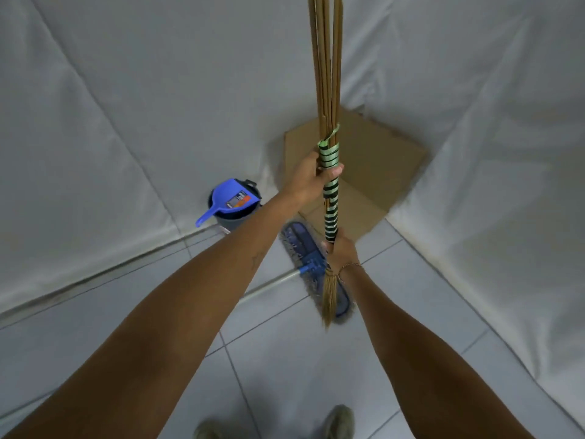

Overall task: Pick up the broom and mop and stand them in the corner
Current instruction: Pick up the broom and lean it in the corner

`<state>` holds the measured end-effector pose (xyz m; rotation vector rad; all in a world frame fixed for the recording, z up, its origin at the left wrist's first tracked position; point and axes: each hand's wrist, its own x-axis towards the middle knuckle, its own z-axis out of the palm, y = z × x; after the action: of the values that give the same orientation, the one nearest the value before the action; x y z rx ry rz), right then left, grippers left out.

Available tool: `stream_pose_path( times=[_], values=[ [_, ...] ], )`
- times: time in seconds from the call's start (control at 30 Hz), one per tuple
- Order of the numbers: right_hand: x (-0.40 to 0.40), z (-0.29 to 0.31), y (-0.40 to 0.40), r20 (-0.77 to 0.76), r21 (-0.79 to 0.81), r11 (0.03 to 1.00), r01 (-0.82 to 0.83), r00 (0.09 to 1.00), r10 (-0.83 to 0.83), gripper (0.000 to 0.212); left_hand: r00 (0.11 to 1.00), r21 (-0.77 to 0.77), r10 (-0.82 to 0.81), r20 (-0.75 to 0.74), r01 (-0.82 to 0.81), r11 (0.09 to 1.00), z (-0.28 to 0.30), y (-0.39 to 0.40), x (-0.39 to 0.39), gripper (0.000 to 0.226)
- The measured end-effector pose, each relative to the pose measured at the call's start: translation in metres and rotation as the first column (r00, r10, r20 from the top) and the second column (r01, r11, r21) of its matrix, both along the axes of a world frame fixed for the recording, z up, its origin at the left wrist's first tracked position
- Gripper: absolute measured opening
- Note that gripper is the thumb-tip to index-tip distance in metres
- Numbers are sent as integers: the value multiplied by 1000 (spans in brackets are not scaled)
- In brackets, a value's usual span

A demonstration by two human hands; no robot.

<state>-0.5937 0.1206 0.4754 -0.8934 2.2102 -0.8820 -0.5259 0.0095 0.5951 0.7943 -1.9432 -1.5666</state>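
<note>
I hold a stick broom (329,90) upright in front of me, its thin brown sticks running up past the top of the frame. Green striped tape wraps its middle. My left hand (311,180) grips the taped part higher up. My right hand (340,251) grips just below the tape, and a tuft of bristles hangs under it. The mop lies flat on the tiled floor: its blue head (300,245) sits behind the broom and its metal handle (269,285) runs left under my left forearm. The corner (364,160) lies beyond the broom.
A sheet of brown cardboard (380,163) covers the floor in the corner. A grey bucket (232,217) with a blue dustpan (229,198) on top stands by the left wall. White cloth covers both walls. My shoes (338,421) show at the bottom edge.
</note>
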Motion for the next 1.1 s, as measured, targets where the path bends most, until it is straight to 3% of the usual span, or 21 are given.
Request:
stream_pose_path(
  times=[0.23, 0.5, 0.77, 0.9, 1.1],
  values=[
    [-118, -9, 53, -19, 32, 999, -39, 999, 40, 26, 997, -9, 45, -56, -46, 999, -7, 51, -107, 45],
    [-191, -8, 37, -32, 11, 996, -93, 995, 93, 33, 998, 7, 44, -50, -44, 999, -2, 37, -182, 46],
    [-286, -33, -29, -46, 3, 996, -93, 995, 93, 31, 996, 48, 33, -88, -29, 998, -36, -42, -271, 44],
    [-337, -40, -70, -55, 74, 993, -96, 993, 100, 30, 995, 115, 61, -85, -51, 992, -53, -92, -315, 43],
    [-402, -19, -154, -43, 46, 993, -107, 993, 109, 32, 994, 40, 44, -95, -40, 998, -24, -165, -380, 46]
  ],
)
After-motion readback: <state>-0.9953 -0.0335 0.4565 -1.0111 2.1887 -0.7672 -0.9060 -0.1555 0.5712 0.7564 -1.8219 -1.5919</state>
